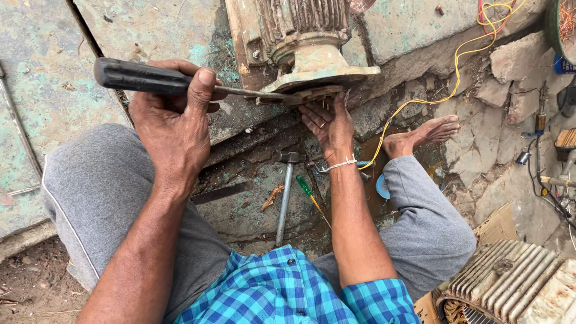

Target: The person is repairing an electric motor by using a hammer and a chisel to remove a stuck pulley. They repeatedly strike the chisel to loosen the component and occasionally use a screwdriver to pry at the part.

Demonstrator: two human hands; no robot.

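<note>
Left hand (174, 129) has its grip clamped on a black-handled screwdriver (144, 79), blade wedged under the motor end cover (312, 75), prob. for leverage. Right hand (329, 123), fingers apart, palm braced under that cover's rim to steady it. Cover: pale green, rusty, chipped paint. Hammer (287, 192) lies below the cover, on the ground.

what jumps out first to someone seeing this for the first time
The left hand grips a big black-handled screwdriver, its blade wedged under the end plate of a worn motor at top centre. The right hand braces beneath that plate. A hammer lies on the ground between the legs.
</note>
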